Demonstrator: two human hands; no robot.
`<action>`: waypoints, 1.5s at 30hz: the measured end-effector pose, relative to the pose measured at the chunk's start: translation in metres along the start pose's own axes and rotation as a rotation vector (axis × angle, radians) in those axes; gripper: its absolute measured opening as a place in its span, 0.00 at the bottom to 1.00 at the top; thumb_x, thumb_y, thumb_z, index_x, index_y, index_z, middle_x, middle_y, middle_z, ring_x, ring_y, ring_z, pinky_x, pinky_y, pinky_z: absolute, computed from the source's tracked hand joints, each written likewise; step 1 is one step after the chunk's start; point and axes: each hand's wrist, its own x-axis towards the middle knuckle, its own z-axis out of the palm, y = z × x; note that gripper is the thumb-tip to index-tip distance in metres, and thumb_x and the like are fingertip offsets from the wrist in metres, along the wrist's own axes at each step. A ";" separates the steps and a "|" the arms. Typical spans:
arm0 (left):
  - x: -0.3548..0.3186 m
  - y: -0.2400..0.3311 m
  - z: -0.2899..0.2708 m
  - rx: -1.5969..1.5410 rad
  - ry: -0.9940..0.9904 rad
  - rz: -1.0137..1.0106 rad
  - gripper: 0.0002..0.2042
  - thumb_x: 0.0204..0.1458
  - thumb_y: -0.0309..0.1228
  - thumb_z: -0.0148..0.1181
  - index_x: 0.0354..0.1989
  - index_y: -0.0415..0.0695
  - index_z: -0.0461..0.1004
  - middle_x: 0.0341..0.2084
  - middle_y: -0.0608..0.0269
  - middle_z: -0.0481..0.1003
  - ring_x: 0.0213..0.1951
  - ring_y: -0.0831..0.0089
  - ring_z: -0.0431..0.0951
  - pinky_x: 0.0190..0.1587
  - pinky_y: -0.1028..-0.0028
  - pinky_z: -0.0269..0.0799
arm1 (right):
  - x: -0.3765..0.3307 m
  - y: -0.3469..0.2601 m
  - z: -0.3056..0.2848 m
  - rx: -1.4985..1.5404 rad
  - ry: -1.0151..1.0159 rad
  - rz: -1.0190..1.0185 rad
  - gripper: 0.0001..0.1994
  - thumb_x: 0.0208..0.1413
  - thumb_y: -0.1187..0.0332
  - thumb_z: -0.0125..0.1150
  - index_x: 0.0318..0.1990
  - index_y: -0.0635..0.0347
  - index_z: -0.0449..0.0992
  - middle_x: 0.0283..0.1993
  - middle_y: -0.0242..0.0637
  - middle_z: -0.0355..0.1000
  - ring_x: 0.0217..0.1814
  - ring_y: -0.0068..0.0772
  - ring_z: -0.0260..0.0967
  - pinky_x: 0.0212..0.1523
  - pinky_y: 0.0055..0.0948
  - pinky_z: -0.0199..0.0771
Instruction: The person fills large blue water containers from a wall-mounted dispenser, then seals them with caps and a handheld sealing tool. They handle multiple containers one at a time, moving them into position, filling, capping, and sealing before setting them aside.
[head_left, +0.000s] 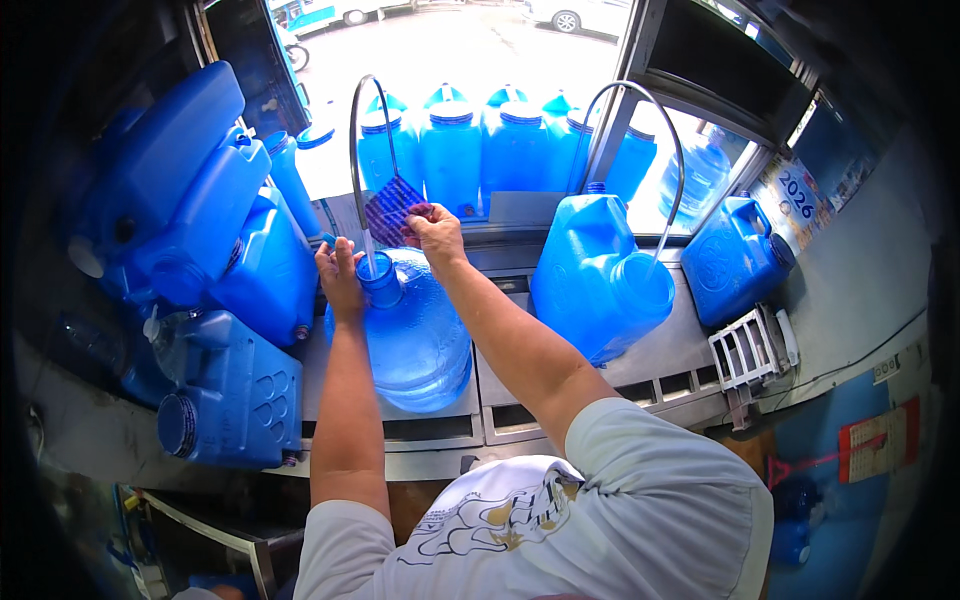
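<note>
Between my arms a round clear-blue water jug (pixel 425 350) stands upright on the metal counter. A curved metal filling spout (pixel 355 140) comes down into its open neck (pixel 377 275). My right hand (pixel 436 236) is closed on the edge of a purple-and-blue patterned sheet (pixel 394 208), held up just beyond the neck. To the left of the neck, my left hand (pixel 341 278) has its fingers drawn together. A small blue piece (pixel 328 240) shows at its fingertips, too small to name.
On the right, a second spout (pixel 681 170) reaches into a slim blue container (pixel 600 280). Another blue container (pixel 735 260) stands beyond it, near a white rack (pixel 745 350). Blue containers (pixel 240 390) crowd the left side. Several more (pixel 452 150) line the window ledge.
</note>
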 end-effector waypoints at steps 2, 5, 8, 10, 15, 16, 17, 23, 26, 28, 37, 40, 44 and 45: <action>0.000 0.002 0.000 -0.023 -0.020 -0.028 0.28 0.62 0.49 0.58 0.56 0.36 0.64 0.41 0.55 0.75 0.41 0.74 0.76 0.44 0.74 0.75 | -0.001 0.003 0.006 -0.044 -0.018 0.048 0.07 0.58 0.76 0.63 0.43 0.59 0.74 0.36 0.33 0.76 0.36 0.26 0.78 0.33 0.25 0.80; -0.001 0.006 -0.001 0.005 -0.043 -0.027 0.26 0.63 0.49 0.58 0.53 0.36 0.67 0.38 0.60 0.73 0.39 0.77 0.74 0.44 0.75 0.74 | -0.005 0.013 0.008 -0.077 -0.056 0.093 0.09 0.57 0.78 0.63 0.44 0.59 0.72 0.36 0.34 0.76 0.35 0.26 0.78 0.33 0.25 0.79; -0.001 0.009 -0.005 0.138 -0.084 -0.011 0.23 0.63 0.49 0.57 0.49 0.38 0.70 0.34 0.67 0.71 0.36 0.81 0.70 0.40 0.78 0.70 | -0.001 0.020 0.004 -0.183 -0.129 0.043 0.10 0.56 0.78 0.64 0.44 0.60 0.72 0.36 0.34 0.76 0.35 0.25 0.78 0.33 0.23 0.78; 0.000 0.009 -0.006 0.174 -0.102 -0.026 0.22 0.63 0.49 0.57 0.47 0.39 0.72 0.31 0.71 0.69 0.34 0.84 0.67 0.37 0.80 0.66 | 0.002 0.026 0.003 -0.182 -0.155 -0.016 0.09 0.56 0.77 0.64 0.43 0.62 0.73 0.36 0.33 0.75 0.31 0.20 0.74 0.32 0.20 0.74; 0.000 0.006 -0.004 0.072 -0.084 -0.008 0.22 0.63 0.51 0.56 0.41 0.40 0.73 0.27 0.75 0.67 0.31 0.85 0.63 0.33 0.81 0.59 | 0.002 0.036 0.001 -0.433 -0.133 -0.016 0.11 0.55 0.69 0.64 0.44 0.63 0.76 0.36 0.35 0.78 0.37 0.27 0.75 0.41 0.28 0.75; -0.001 0.006 -0.003 0.075 -0.083 0.003 0.22 0.63 0.52 0.56 0.39 0.40 0.73 0.27 0.75 0.67 0.31 0.86 0.63 0.33 0.81 0.59 | 0.001 0.037 0.001 -0.459 -0.121 -0.100 0.12 0.55 0.69 0.63 0.45 0.63 0.76 0.37 0.36 0.78 0.38 0.27 0.75 0.43 0.28 0.75; -0.001 0.006 -0.003 0.073 -0.083 -0.013 0.22 0.62 0.52 0.57 0.39 0.40 0.73 0.27 0.75 0.67 0.31 0.86 0.63 0.33 0.81 0.59 | 0.000 0.037 0.001 -0.468 -0.096 -0.145 0.13 0.54 0.69 0.63 0.46 0.63 0.75 0.38 0.37 0.78 0.39 0.28 0.75 0.44 0.29 0.75; -0.003 0.007 -0.002 0.046 -0.069 -0.054 0.23 0.61 0.53 0.58 0.38 0.40 0.75 0.26 0.75 0.68 0.30 0.85 0.64 0.34 0.81 0.61 | -0.006 0.034 0.001 -0.301 -0.061 -0.253 0.19 0.53 0.75 0.64 0.54 0.63 0.73 0.43 0.35 0.76 0.44 0.23 0.72 0.48 0.25 0.73; -0.001 0.007 -0.002 0.086 -0.053 -0.039 0.23 0.61 0.53 0.58 0.38 0.40 0.76 0.26 0.75 0.68 0.31 0.85 0.64 0.34 0.81 0.61 | -0.003 0.032 0.001 -0.433 -0.124 -0.216 0.15 0.55 0.74 0.65 0.50 0.62 0.75 0.42 0.34 0.76 0.43 0.22 0.72 0.46 0.23 0.73; -0.001 0.007 -0.003 0.049 -0.080 -0.048 0.23 0.61 0.53 0.58 0.37 0.41 0.76 0.26 0.75 0.68 0.30 0.85 0.64 0.34 0.81 0.61 | -0.002 0.033 0.000 -0.375 -0.155 -0.151 0.11 0.54 0.76 0.66 0.46 0.61 0.76 0.39 0.32 0.75 0.40 0.19 0.71 0.41 0.21 0.72; -0.003 0.009 0.000 0.014 -0.068 -0.042 0.22 0.61 0.53 0.59 0.32 0.43 0.73 0.23 0.77 0.65 0.28 0.87 0.60 0.30 0.81 0.56 | -0.008 0.026 0.003 -0.456 -0.216 -0.114 0.23 0.55 0.75 0.65 0.59 0.63 0.70 0.34 0.29 0.72 0.32 0.18 0.67 0.32 0.21 0.69; -0.002 0.010 -0.001 0.015 -0.060 -0.028 0.22 0.61 0.52 0.59 0.33 0.42 0.73 0.24 0.77 0.65 0.28 0.87 0.60 0.29 0.81 0.56 | -0.010 0.025 0.004 -0.441 -0.233 -0.077 0.13 0.56 0.73 0.66 0.49 0.62 0.75 0.31 0.27 0.72 0.31 0.16 0.65 0.31 0.20 0.68; -0.003 0.011 0.000 0.027 -0.046 -0.053 0.22 0.62 0.51 0.58 0.35 0.41 0.74 0.24 0.77 0.66 0.28 0.87 0.60 0.29 0.82 0.56 | -0.007 0.030 0.004 -0.525 -0.215 -0.160 0.07 0.56 0.74 0.65 0.40 0.60 0.74 0.30 0.26 0.71 0.30 0.16 0.64 0.31 0.20 0.68; -0.003 0.011 0.001 0.027 -0.061 -0.027 0.22 0.62 0.51 0.58 0.36 0.41 0.74 0.24 0.77 0.66 0.28 0.87 0.60 0.29 0.82 0.56 | -0.006 0.032 0.003 -0.590 -0.203 -0.162 0.06 0.56 0.74 0.65 0.38 0.60 0.74 0.29 0.26 0.70 0.30 0.16 0.64 0.31 0.20 0.67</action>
